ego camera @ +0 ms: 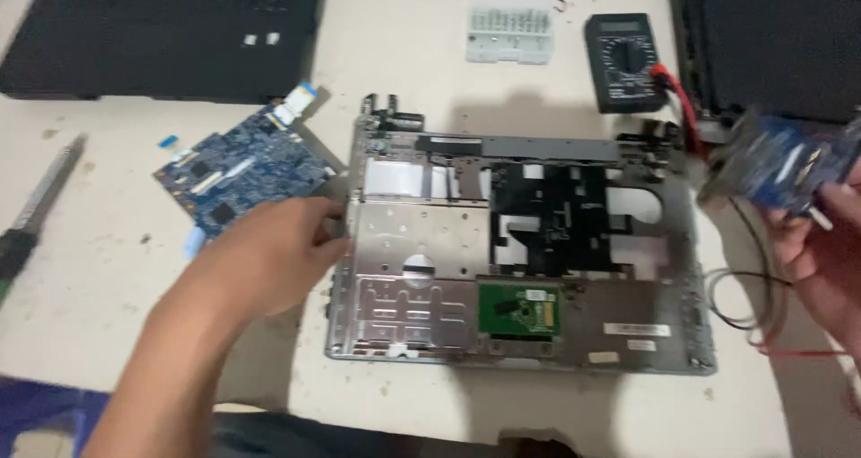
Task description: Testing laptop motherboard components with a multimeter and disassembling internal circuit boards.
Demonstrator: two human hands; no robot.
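The grey metal laptop base shell (520, 252), its insides bare, lies mid-surface near the front edge. The left hand (269, 252) rests curled on its left rim. The right hand (830, 252) pinches a small blue circuit board (780, 166), blurred, above the shell's right corner; a loose grip could drop it onto the wires (744, 296) beneath. Open room lies only front-left of the pale surface (90, 287); a larger blue circuit board (242, 171) crowds the left.

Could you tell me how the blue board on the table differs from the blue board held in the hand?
The table board lies flat and sharp left of the laptop shell; the held board is lifted, tilted and blurred in the right hand. The table board lies just above the left hand, not gripped. Both are blue circuit boards.
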